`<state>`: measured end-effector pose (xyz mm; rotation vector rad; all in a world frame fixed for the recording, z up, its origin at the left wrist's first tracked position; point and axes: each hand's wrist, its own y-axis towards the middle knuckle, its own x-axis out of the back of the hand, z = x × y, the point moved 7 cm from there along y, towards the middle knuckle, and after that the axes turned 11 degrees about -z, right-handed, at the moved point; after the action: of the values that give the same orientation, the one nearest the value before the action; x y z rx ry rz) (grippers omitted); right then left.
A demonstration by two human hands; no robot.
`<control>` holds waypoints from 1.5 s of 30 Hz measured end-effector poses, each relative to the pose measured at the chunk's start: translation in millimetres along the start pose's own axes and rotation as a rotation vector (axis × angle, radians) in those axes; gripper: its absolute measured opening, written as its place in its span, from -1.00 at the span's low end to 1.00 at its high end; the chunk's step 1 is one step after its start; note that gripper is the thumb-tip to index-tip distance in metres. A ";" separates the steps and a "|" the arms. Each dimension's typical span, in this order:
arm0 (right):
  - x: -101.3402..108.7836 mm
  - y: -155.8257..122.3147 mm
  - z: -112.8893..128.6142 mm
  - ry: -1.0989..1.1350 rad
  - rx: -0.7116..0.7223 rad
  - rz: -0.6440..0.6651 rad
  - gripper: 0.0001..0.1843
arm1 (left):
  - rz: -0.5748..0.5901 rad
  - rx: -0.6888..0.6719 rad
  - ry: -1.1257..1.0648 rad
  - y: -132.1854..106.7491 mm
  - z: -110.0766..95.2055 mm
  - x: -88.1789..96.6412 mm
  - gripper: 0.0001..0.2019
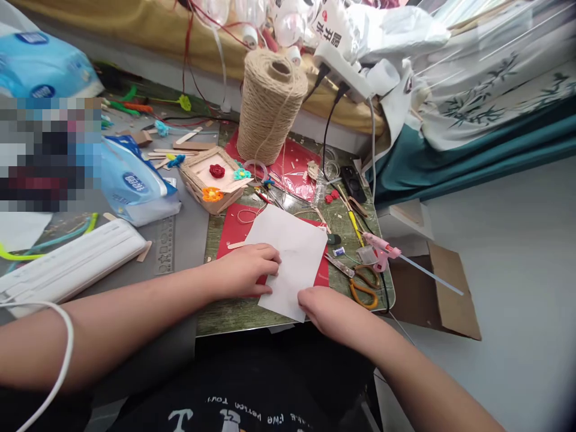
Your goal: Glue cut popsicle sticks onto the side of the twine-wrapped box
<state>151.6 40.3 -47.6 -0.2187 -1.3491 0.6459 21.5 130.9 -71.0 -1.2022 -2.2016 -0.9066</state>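
A sheet of white paper (290, 252) lies at an angle over red sheets (229, 237) at the front of the green table. My left hand (249, 270) rests on its left part, fingers apart and slightly bent. At the lower right edge of the paper, my right hand (321, 309) has its fingers closed on the border; the fingertips are partly hidden. Beyond the sheet stands a small wooden-stick box (211, 180) with red, orange and blue flowers. Scissors (355, 282) with orange handles lie to the right of the paper, near a pink glue gun (380, 249).
A big twine spool (270, 108) stands at the back on red plastic. A white power strip (344, 75) with plugs is behind it. On the left are a white device (72, 264) and blue tissue packs (135, 180). An open cardboard box (445, 294) sits past the right edge.
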 end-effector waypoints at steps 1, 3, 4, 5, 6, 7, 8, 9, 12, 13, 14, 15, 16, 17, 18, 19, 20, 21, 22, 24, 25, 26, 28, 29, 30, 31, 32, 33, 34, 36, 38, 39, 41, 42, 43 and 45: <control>2.7 2.7 0.8 0.003 0.006 -0.026 -0.83 | 0.001 -0.001 0.002 0.2 -0.4 0.3 -0.73; 10.8 14.0 2.6 0.015 0.006 -0.106 -0.77 | 0.005 -0.003 0.006 0.4 -1.2 0.9 -0.73; 14.1 19.9 3.0 0.019 -0.001 -0.135 -0.76 | 0.006 -0.003 0.008 0.4 -1.3 1.0 -0.73; 15.8 24.2 3.0 0.022 -0.009 -0.144 -0.75 | 0.009 -0.003 0.010 0.2 -1.2 0.8 -0.73; 15.5 26.3 2.7 0.022 -0.016 -0.125 -0.77 | 0.011 -0.004 0.012 -0.1 -1.0 0.6 -0.72; 13.4 26.2 2.0 0.018 -0.022 -0.083 -0.79 | 0.012 -0.005 0.013 -0.3 -0.9 0.3 -0.72; 10.5 24.4 1.3 0.009 -0.023 -0.029 -0.82 | 0.011 -0.007 0.012 -0.5 -0.9 0.1 -0.73; 8.1 22.0 0.9 -0.001 -0.019 0.022 -0.85 | 0.010 -0.009 0.011 -0.6 -1.0 0.0 -0.73; 11.7 22.2 1.4 -0.021 -0.006 0.024 -0.86 | 0.010 -0.003 0.004 -0.2 -1.0 0.0 -0.73; 15.8 25.2 1.6 -0.021 -0.009 -0.025 -0.83 | 0.011 0.001 0.004 0.0 -0.7 -0.1 -0.73; 19.3 28.1 1.4 -0.019 -0.015 -0.072 -0.80 | 0.012 0.004 0.005 0.1 -0.4 -0.3 -0.73; 20.9 29.9 0.9 -0.015 -0.025 -0.100 -0.78 | 0.011 0.003 0.006 0.1 -0.2 -0.5 -0.73; 20.2 30.2 0.1 -0.013 -0.033 -0.103 -0.78 | 0.008 0.001 0.008 0.0 0.1 -0.6 -0.72; 17.4 28.8 -0.6 -0.013 -0.035 -0.081 -0.79 | 0.004 -0.003 0.010 -0.1 0.3 -0.8 -0.72; 13.6 26.2 -1.3 -0.015 -0.034 -0.044 -0.82 | 0.002 -0.008 0.010 -0.2 0.4 -0.9 -0.73; 9.9 23.2 -1.8 -0.019 -0.030 -0.004 -0.85 | 0.000 -0.013 0.009 -0.2 0.2 -1.0 -0.73; 7.2 20.9 -2.1 -0.025 -0.026 0.025 -0.87 | 0.000 -0.017 0.007 -0.2 -0.1 -0.9 -0.73; 6.6 20.3 -2.6 -0.033 -0.028 0.032 -0.88 | 0.002 -0.018 0.005 0.0 -0.5 -0.8 -0.74; 7.9 21.8 -2.7 -0.039 -0.028 0.015 -0.86 | 0.006 -0.015 0.004 0.1 -0.9 -0.8 -0.74; 13.6 28.3 -2.2 -0.043 -0.023 -0.064 -0.81 | 0.010 -0.005 0.007 0.4 -1.3 -0.6 -0.74; 15.7 31.3 -1.7 -0.041 -0.015 -0.096 -0.80 | 0.008 -0.002 0.010 0.5 -1.4 -0.5 -0.73; 16.2 33.1 -1.6 -0.040 -0.010 -0.106 -0.79 | 0.007 0.000 0.014 0.3 -1.5 -0.6 -0.72; 13.0 32.4 -2.6 -0.043 -0.011 -0.052 -0.82 | 0.007 -0.007 0.020 -0.1 -2.0 -1.2 -0.71; 10.6 30.5 -3.5 -0.047 -0.020 -0.001 -0.84 | 0.009 -0.012 0.020 -0.3 -2.3 -1.6 -0.71; 9.5 28.7 -3.9 -0.050 -0.029 0.044 -0.86 | 0.014 -0.016 0.020 -0.5 -2.5 -2.1 -0.71; 10.4 27.9 -3.8 -0.053 -0.038 0.069 -0.87 | 0.018 -0.015 0.021 -0.5 -2.5 -2.4 -0.72; 13.0 28.5 -3.1 -0.053 -0.046 0.074 -0.86 | 0.022 -0.013 0.023 -0.5 -2.5 -2.5 -0.72; 17.2 30.4 -1.9 -0.051 -0.053 0.054 -0.84 | 0.024 -0.008 0.025 -0.4 -2.5 -2.3 -0.72; 21.8 32.9 -0.4 -0.049 -0.058 0.020 -0.82 | 0.023 -0.003 0.028 -0.3 -2.3 -2.1 -0.72; 27.4 36.8 1.8 -0.051 -0.077 -0.027 -0.79 | 0.018 0.001 0.027 -0.4 -2.2 -1.6 -0.72; 24.2 36.6 2.2 -0.065 -0.108 0.030 -0.81 | 0.017 -0.003 0.022 -1.0 -2.3 -1.6 -0.71; 21.1 35.5 2.0 -0.074 -0.124 0.081 -0.82 | 0.019 -0.005 0.021 -1.3 -2.3 -1.8 -0.71; 19.0 35.3 3.0 -0.085 -0.129 0.129 -0.84 | 0.026 -0.006 0.023 -1.7 -2.2 -2.3 -0.71; 20.7 36.9 4.1 -0.080 -0.120 0.112 -0.84 | 0.026 -0.005 0.025 -1.6 -2.1 -2.2 -0.71; 23.5 39.2 5.2 -0.069 -0.109 0.073 -0.83 | 0.024 -0.004 0.026 -1.4 -2.2 -1.9 -0.71; 27.9 41.9 6.0 -0.042 -0.095 -0.012 -0.81 | 0.016 -0.005 0.024 -1.0 -2.7 -1.0 -0.71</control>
<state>135.3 88.2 -44.1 -0.2747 -1.4217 0.5799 21.4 127.9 -70.1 -1.2035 -2.1693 -0.9166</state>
